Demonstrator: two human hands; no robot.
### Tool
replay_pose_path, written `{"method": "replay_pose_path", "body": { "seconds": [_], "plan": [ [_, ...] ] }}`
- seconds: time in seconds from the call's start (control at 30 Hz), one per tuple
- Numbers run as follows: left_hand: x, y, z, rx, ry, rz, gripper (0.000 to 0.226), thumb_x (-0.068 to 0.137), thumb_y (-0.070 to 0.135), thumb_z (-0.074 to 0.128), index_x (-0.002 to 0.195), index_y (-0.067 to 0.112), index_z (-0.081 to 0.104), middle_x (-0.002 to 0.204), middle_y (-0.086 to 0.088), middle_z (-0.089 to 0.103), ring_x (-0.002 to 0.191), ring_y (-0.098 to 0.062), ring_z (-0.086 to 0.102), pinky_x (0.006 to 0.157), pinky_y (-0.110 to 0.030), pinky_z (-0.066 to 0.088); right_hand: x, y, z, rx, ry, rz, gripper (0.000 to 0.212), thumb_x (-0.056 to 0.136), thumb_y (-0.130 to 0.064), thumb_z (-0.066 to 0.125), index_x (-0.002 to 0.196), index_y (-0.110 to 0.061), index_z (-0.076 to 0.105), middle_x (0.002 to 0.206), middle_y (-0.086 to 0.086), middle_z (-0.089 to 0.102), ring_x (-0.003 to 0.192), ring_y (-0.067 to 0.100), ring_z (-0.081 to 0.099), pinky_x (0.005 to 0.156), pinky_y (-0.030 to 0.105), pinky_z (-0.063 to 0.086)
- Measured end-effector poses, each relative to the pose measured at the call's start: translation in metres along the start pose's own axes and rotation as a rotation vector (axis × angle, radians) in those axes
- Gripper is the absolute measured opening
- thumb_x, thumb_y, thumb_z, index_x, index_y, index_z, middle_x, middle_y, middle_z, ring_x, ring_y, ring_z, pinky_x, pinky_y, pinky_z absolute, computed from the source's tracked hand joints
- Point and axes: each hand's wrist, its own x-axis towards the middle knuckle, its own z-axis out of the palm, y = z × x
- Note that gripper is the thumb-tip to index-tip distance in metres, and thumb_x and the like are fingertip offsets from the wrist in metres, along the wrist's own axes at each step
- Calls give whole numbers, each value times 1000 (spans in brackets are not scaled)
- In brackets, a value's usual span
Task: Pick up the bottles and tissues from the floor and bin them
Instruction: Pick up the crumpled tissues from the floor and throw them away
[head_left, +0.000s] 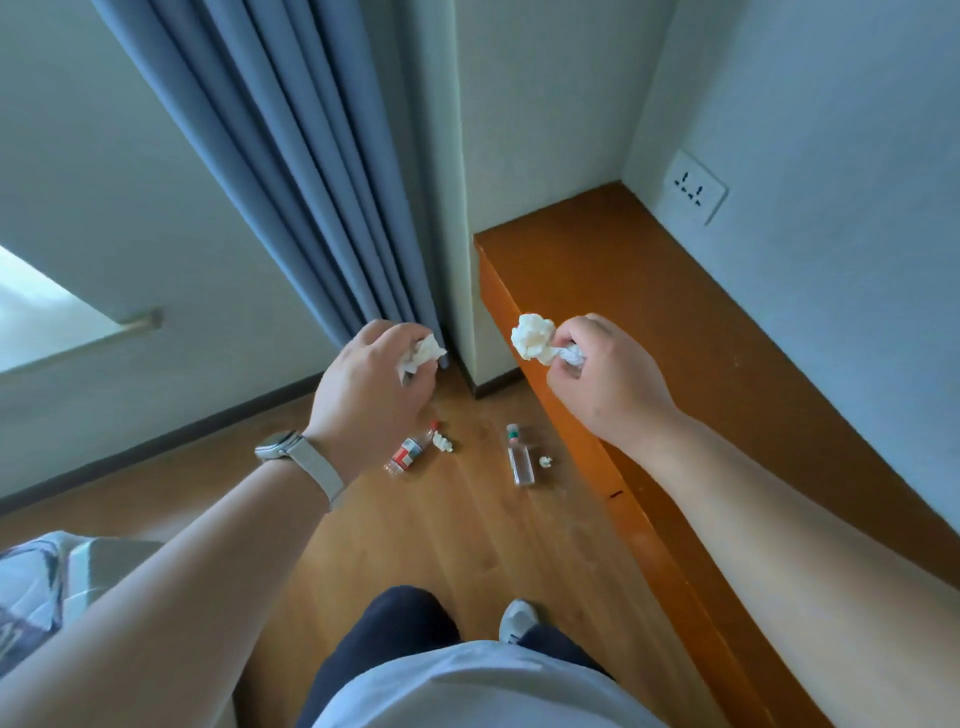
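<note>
Above the wooden floor (467, 530), the left hand (371, 382) is gripping a crumpled tissue (422, 356) and the right hand (605, 382) is pinching a white wad (535, 336) (both held aloft). Below, a red-labelled bottle (408, 451) and a clear bottle (520, 457) are lying beside tissue scraps (442, 441).

head view | one wide-angle camera at standing head height | faces forward and down | wooden floor (467, 525) far below | wall corner (462, 182) far ahead

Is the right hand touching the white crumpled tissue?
Touching. Head view: the right hand pinches the crumpled tissue by its twisted end.
</note>
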Motion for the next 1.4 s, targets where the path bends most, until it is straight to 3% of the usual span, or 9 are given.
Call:
{"method": "replay_pose_path", "body": {
  "seconds": [0.1,0.23,0.5,0.67,0.87,0.93,1.13,1.3,1.4],
  "plan": [
    [10,17,-7,-5,-5,91,27,91,32,61,118,26,64,113,9,58,96,-14,56,77,-26,40,-4,-2,-27,-34,51,36,13,89,-24,61,100,-19,56,98,-5,59,77,15,57,60,36,56],
    [37,38,-13,-20,-52,185,30,93,35,58,122,29,62,115,11,57,96,-5,49,77,-22,37,-7,-6,-61,-72,118,135,18,89,-29,63,103,-21,55,96,-11,54,76,10,57,60,17,49],
    [126,66,-25,-152,-141,432,27,93,34,59,119,27,63,116,12,57,98,-7,54,78,-18,39,14,-24,-95,-182,293,407,18,89,-28,61,104,-22,55,98,-10,54,84,11,56,68,31,54],
    [183,65,-27,-238,-202,599,30,92,30,62,121,21,63,117,6,59,93,-9,55,74,-21,44,29,-45,-96,-237,357,600,14,89,-26,58,102,-22,54,95,-10,54,81,12,54,59,24,41],
    [216,83,-6,-334,-291,768,28,89,25,67,117,19,66,113,4,61,85,-11,55,69,-22,45,10,-73,-96,-302,485,812,10,88,-22,57,98,-24,55,92,-12,53,79,12,54,67,32,48],
    [214,95,3,-375,-353,821,29,88,22,68,116,17,67,112,3,62,88,-12,57,71,-18,43,-3,-81,-99,-319,507,888,11,89,-22,57,99,-23,56,93,-11,54,81,12,55,69,33,50],
    [178,147,37,-413,-546,1071,30,89,25,66,118,17,65,110,1,63,95,-16,59,79,-30,49,-66,-102,-106,-359,662,1099,9,87,-24,54,95,-28,54,96,-12,53,78,5,51,64,19,39],
    [104,200,46,-468,-709,1211,31,92,32,63,121,23,62,114,7,59,96,-11,57,78,-22,44,-139,-135,-112,-391,799,1368,19,88,-22,61,107,-23,58,99,-12,51,88,13,56,79,33,53],
    [52,226,44,-464,-770,1308,30,94,34,60,123,26,59,113,12,54,96,-7,53,74,-18,40,-186,-158,-114,-410,883,1426,20,89,-22,61,109,-21,58,101,-12,53,89,12,57,78,28,50]
  ]
}}
